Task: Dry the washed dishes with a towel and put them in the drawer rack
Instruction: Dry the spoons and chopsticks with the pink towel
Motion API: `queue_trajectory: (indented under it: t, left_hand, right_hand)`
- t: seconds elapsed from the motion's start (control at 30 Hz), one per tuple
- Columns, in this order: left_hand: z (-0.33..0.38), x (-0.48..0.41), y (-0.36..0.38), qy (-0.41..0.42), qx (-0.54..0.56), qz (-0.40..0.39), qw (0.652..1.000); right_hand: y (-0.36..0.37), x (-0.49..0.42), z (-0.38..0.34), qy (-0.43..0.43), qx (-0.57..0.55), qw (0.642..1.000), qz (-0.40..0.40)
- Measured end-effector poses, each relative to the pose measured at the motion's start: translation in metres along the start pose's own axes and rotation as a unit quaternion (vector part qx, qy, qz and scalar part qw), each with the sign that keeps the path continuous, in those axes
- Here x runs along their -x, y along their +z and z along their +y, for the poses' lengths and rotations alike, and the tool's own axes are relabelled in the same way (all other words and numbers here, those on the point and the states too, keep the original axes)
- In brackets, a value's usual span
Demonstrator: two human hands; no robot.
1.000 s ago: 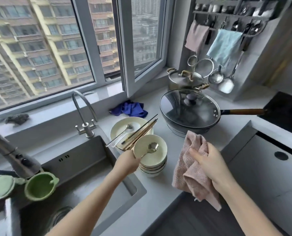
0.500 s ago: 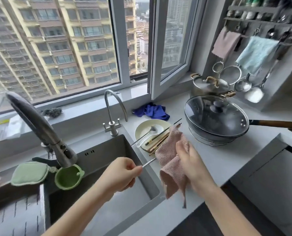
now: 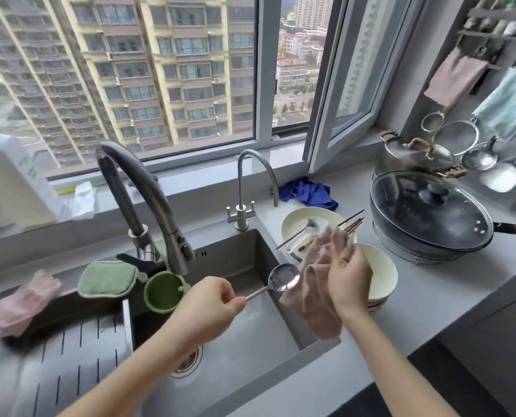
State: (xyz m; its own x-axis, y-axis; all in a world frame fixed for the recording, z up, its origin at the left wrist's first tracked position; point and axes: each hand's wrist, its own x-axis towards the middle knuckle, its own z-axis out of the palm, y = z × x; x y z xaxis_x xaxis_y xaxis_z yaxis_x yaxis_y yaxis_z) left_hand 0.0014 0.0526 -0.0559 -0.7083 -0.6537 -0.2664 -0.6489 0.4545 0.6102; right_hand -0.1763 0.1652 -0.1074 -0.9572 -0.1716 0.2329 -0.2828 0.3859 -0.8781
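My left hand [image 3: 210,308] pinches the handle of a metal spoon [image 3: 283,279] and holds it over the sink, bowl end up and to the right. Beside the spoon's bowl my right hand [image 3: 348,279] grips a pink towel [image 3: 314,291] that hangs down from the fingers. Behind the towel stands a stack of cream bowls [image 3: 384,273] on the counter. Further back a cream plate [image 3: 296,224] carries another spoon [image 3: 297,234] and chopsticks [image 3: 353,224]. No drawer rack is in view.
The steel sink [image 3: 238,335] lies below my hands, with a tall faucet [image 3: 142,200] and a thin tap [image 3: 250,182] behind it. A green cup [image 3: 163,291] and green pad [image 3: 108,279] sit at left. A lidded wok [image 3: 425,215] stands right.
The spoon has come out from the towel and its bowl now shows bare beside it. My head has turned left and down, bringing more of the sink into view.
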Motion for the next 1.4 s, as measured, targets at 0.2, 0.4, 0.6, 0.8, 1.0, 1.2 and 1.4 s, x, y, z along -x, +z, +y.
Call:
queue_trajectory:
  t: [0.2, 0.4, 0.6, 0.8, 1.0, 1.2, 1.4]
  left_hand:
    - [-0.015, 0.006, -0.010, -0.040, 0.100, -0.035, 0.994]
    - [-0.021, 0.011, -0.008, -0.009, 0.020, 0.003, 1.000]
    - [-0.019, 0.017, 0.004, -0.058, 0.158, -0.032, 0.985]
    - [-0.016, 0.014, 0.017, -0.102, 0.339, -0.031, 0.935]
    - [-0.021, 0.006, 0.032, -0.082, 0.277, -0.008, 0.957]
    - [-0.014, 0.009, 0.035, -0.016, 0.173, 0.021, 0.985]
    - [-0.016, 0.020, 0.034, -0.056, 0.275, 0.029, 0.959]
  right_hand:
    - [-0.008, 0.028, -0.029, 0.065, -0.211, 0.925, -0.310]
    - [0.027, 0.059, -0.015, -0.006, -0.141, 0.933, -0.332]
    - [0.044, 0.062, -0.012, -0.053, -0.052, 0.987, -0.145]
    - [0.038, 0.051, -0.025, 0.216, -0.262, 0.941, 0.008]
    - [0.038, 0.095, -0.031, 0.310, -0.319, 0.859, -0.255]
    - [0.057, 0.075, -0.023, 0.404, -0.373, 0.825, -0.130]
    - [0.043, 0.031, -0.020, 0.409, -0.369, 0.833, -0.049]
